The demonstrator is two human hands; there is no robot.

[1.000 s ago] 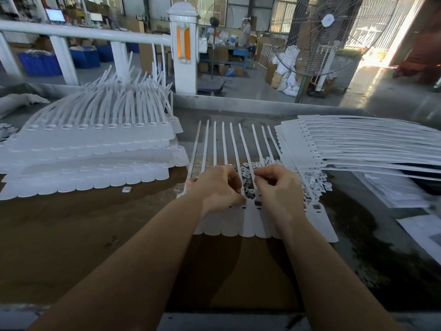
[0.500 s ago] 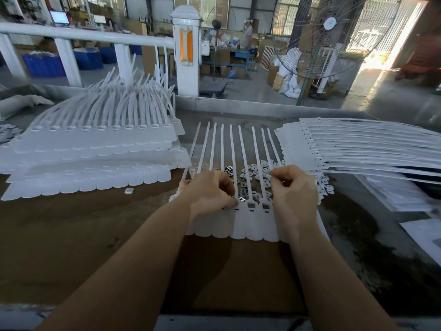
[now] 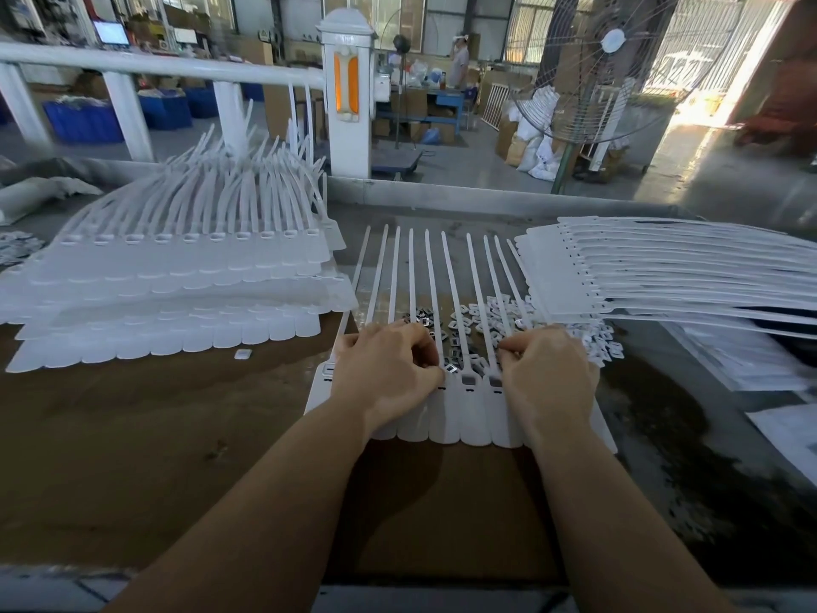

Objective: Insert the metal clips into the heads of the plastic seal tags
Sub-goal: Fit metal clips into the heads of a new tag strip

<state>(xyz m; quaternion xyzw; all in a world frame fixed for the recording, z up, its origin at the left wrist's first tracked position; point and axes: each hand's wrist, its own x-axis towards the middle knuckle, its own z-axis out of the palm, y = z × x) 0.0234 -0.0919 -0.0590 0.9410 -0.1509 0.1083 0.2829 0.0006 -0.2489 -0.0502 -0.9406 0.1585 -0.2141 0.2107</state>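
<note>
A joined row of white plastic seal tags point(image 3: 469, 413) lies flat before me, its thin straps pointing away. A heap of small metal clips point(image 3: 477, 318) sits among the straps behind the tag heads. My left hand point(image 3: 389, 369) rests curled on the left heads, and its fingertips pinch a shiny clip point(image 3: 450, 369) at a head. My right hand point(image 3: 546, 373) is curled over the right heads, with thumb and fingers pinched together at a strap; what they pinch is hidden. Two heads between my hands show dark slots.
A tall stack of tag rows point(image 3: 177, 285) fills the left of the brown table point(image 3: 154, 435). Another stack point(image 3: 663, 276) lies at the right, over papers point(image 3: 751, 365). One loose clip point(image 3: 242, 354) lies near the left stack. A white railing and a fan stand beyond.
My right hand has shifted right along the row, uncovering two middle heads. My left hand stays on the left heads. The view has tilted slightly.
</note>
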